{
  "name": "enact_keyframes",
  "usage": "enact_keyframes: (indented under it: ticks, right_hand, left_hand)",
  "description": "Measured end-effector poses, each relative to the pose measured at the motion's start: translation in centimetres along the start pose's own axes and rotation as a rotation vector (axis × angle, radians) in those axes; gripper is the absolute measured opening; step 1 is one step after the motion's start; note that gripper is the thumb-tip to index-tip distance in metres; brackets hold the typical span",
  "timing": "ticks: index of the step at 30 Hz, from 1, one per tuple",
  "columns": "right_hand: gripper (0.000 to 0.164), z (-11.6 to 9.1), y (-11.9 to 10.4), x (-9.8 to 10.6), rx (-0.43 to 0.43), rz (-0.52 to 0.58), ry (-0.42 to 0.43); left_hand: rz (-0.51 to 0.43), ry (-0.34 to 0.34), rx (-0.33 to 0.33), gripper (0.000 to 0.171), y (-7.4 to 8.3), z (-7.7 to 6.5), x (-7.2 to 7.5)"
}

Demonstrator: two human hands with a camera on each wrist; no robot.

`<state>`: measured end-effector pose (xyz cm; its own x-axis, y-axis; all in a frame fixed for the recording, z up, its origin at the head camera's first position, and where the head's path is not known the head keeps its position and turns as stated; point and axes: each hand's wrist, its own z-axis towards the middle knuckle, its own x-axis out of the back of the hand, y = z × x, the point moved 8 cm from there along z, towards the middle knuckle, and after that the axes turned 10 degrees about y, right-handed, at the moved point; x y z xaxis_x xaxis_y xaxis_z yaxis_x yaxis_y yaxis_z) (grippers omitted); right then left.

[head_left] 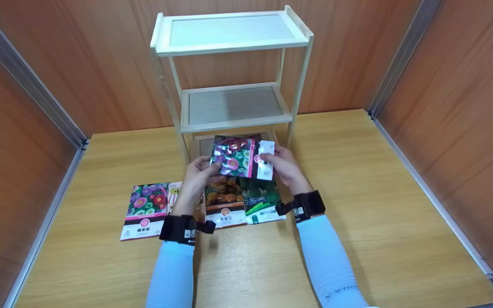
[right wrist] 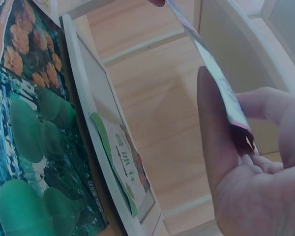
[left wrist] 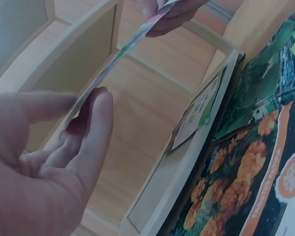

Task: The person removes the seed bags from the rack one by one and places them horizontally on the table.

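Observation:
A glossy seed packet (head_left: 234, 157) with pink, red and purple flowers is held in front of the rack, above the table. My left hand (head_left: 196, 179) pinches its left end between thumb and fingers. At the white-labelled right end, my right hand (head_left: 288, 169) has its thumb on the front and fingers behind. Below lie a marigold seed packet (head_left: 225, 199) and a green-pictured packet (head_left: 262, 199). To the left is another flower seed packet (head_left: 147, 209); the striped packet (head_left: 173, 191) beside it is mostly hidden by my left arm.
A pale three-tier rack (head_left: 238, 129) stands at the back, close to the wooden wall (head_left: 114, 64). On its lowest shelf lies a white packet with green edges (right wrist: 122, 160), seen in the right wrist view. Side walls bound the wooden table (head_left: 383, 205).

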<state>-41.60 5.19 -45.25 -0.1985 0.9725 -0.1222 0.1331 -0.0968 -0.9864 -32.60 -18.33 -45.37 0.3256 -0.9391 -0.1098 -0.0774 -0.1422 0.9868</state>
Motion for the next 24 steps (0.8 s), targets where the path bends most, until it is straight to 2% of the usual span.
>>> enact_keyframes:
  ticks: [5, 7, 12, 17, 21, 24]
  right_hand:
    - [0.037, -0.05, -0.25, 0.02, 0.021, 0.028, 0.031]
    - [0.036, -0.13, -0.08, -0.19, 0.009, 0.023, 0.015]
    - [0.036, -0.39, 0.31, -0.89, -0.024, -0.010, -0.045]
    - [0.036, -0.26, 0.25, -0.34, -0.011, -0.058, 0.005]
    - [0.036, -0.23, 0.00, -0.13, -0.004, -0.076, 0.021]
    - [0.034, -0.32, -0.18, -0.18, -0.001, -0.071, 0.031]
  left_hand:
    - [-0.042, 0.007, 0.009, 0.047, -0.16, -0.09, -0.34]
    - [-0.048, -0.001, 0.009, 0.047, -0.26, -0.12, -0.61]
    - [-0.019, -0.010, 0.007, 0.042, -0.45, -0.22, -0.76]
    - [0.014, -0.003, -0.021, 0.040, -0.22, -0.23, -0.25]
    - [0.001, 0.029, -0.031, 0.043, 0.15, -0.18, 0.00]
    - [-0.056, 0.077, -0.032, 0.047, 0.26, -0.07, 0.02]
